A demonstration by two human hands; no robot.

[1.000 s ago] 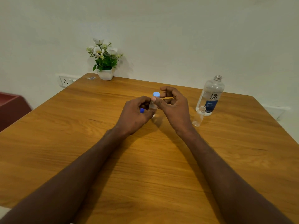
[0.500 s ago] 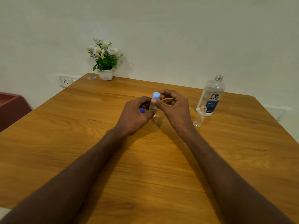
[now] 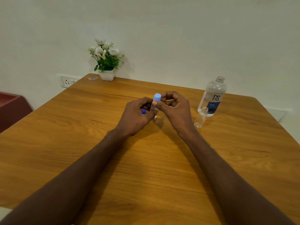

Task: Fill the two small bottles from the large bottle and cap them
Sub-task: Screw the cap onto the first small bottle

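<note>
My left hand (image 3: 135, 116) grips the clear body of a small bottle (image 3: 153, 109) held upright over the middle of the table. A light blue cap (image 3: 157, 97) sits on top of it, pinched by the thumb and fingers of my right hand (image 3: 176, 109). A second, darker blue cap (image 3: 143, 111) peeks out behind my left fingers. The other small bottle (image 3: 201, 117) stands uncapped at the right, just in front of the large clear "renu" bottle (image 3: 212, 96), which stands open-topped with no cap on.
The wooden table (image 3: 146, 168) meets a white wall at the back. A white pot of flowers (image 3: 106, 62) stands at the back left corner beside a small scrap (image 3: 92, 78). A wall socket (image 3: 66, 81) and a dark red piece of furniture (image 3: 11, 104) are off to the left.
My right fingers have shifted around the light blue cap, curling closer over it. The bottle and both hands stay in nearly the same place.
</note>
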